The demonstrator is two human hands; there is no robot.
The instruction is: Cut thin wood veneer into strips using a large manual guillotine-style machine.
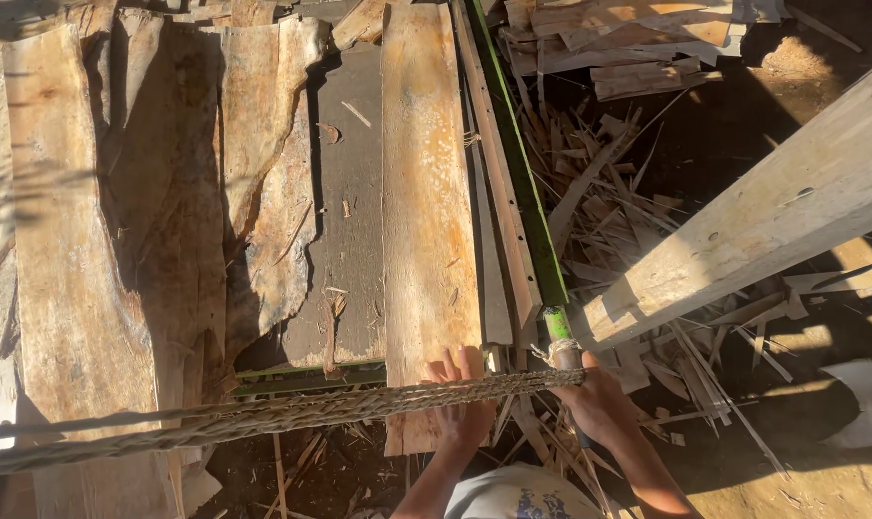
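Veneer sheet (428, 192) thin, flat, under left hand (460, 408); twisted rope (263, 415)

Low sun, dirt ground (801, 461) strewn with wood scraps (628, 202).

From my view looking down I see two bare forearms, no sleeves reaching the wrists, no gloves, rings or watch. My left hand (460, 408) shows its fingers, unclad. My right hand (597, 404) is bare too. At the bottom edge sits a pale grey garment (518, 495) with a blue pattern on it.
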